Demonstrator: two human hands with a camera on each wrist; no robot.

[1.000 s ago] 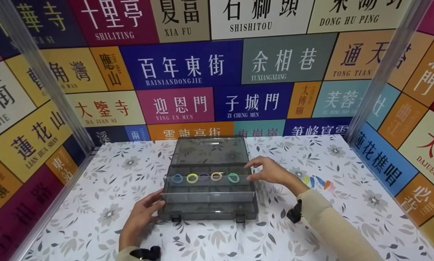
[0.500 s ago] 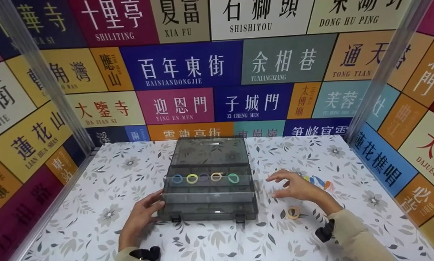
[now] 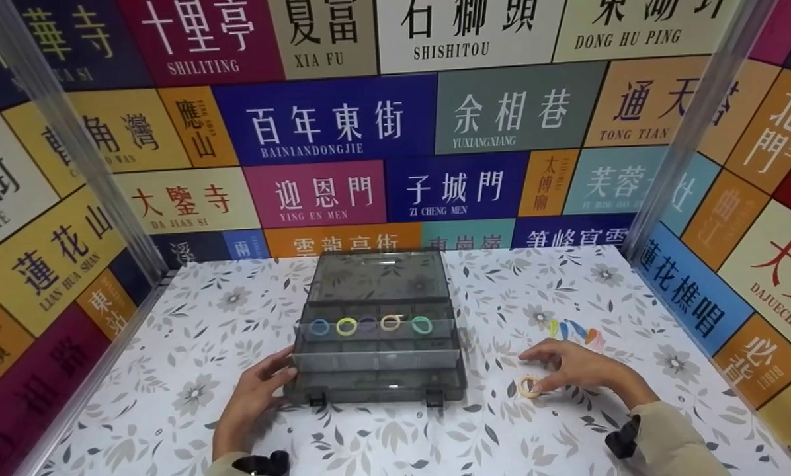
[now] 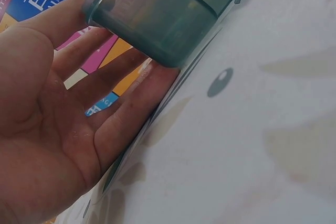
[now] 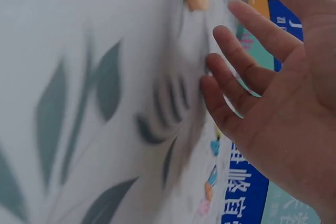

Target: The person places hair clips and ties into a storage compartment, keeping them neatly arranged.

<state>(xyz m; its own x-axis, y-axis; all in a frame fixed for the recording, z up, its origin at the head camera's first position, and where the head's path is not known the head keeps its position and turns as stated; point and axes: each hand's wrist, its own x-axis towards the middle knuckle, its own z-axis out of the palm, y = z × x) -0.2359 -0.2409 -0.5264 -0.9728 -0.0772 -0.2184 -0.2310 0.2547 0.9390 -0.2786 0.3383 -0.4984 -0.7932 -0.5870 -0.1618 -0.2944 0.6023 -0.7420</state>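
A smoky see-through compartment box (image 3: 377,377) lies on the table with its lid (image 3: 381,277) raised at the back. Across its middle runs a row of small rings: blue (image 3: 319,327), yellow (image 3: 346,326), purple, beige (image 3: 391,322) and green (image 3: 422,324). My left hand (image 3: 253,396) touches the box's left side, thumb at the corner (image 4: 97,17), fingers mostly straight. To the right, a tan ring (image 3: 528,387) lies on the cloth. Close over it is my right hand (image 3: 577,370), fingers apart and loosely bent; whether the thumb touches the ring is unclear.
Several thin coloured pieces (image 3: 573,330), yellow, blue, orange and pink, lie beyond the right hand. A leaf-patterned cloth (image 3: 395,436) covers the table. Walls with sign prints (image 3: 329,119) and clear corner posts (image 3: 673,139) enclose the back and sides.
My right hand has left the box's right edge and moved right and toward me, down to the tan ring. The left hand stays at the box. The view has shifted slightly.
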